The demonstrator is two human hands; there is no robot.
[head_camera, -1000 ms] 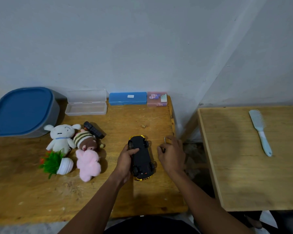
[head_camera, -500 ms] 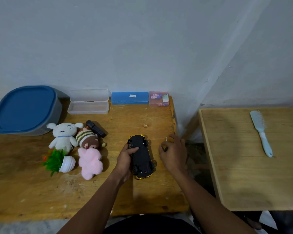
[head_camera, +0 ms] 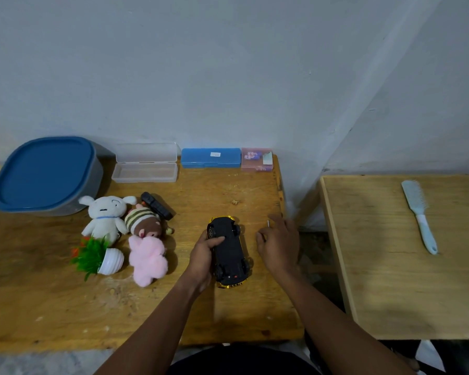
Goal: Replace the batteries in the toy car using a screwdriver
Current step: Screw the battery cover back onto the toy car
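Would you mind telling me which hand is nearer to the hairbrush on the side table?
The right hand. It rests on the main table beside the toy car, on the side toward the hairbrush. The left hand grips the car's far side, farther from it.

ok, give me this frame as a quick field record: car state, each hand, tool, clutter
car: black and yellow toy car lying upside down on the worn wooden table
left hand: left hand gripping the car's side, thumb on the underside
right hand: right hand beside the car, closed over a thin metal shaft; only the tip shows
battery cover: too dark to tell
clutter left: white plush rabbit, pink plush toy, fake green plant in a white pot
side table: pale blue hairbrush
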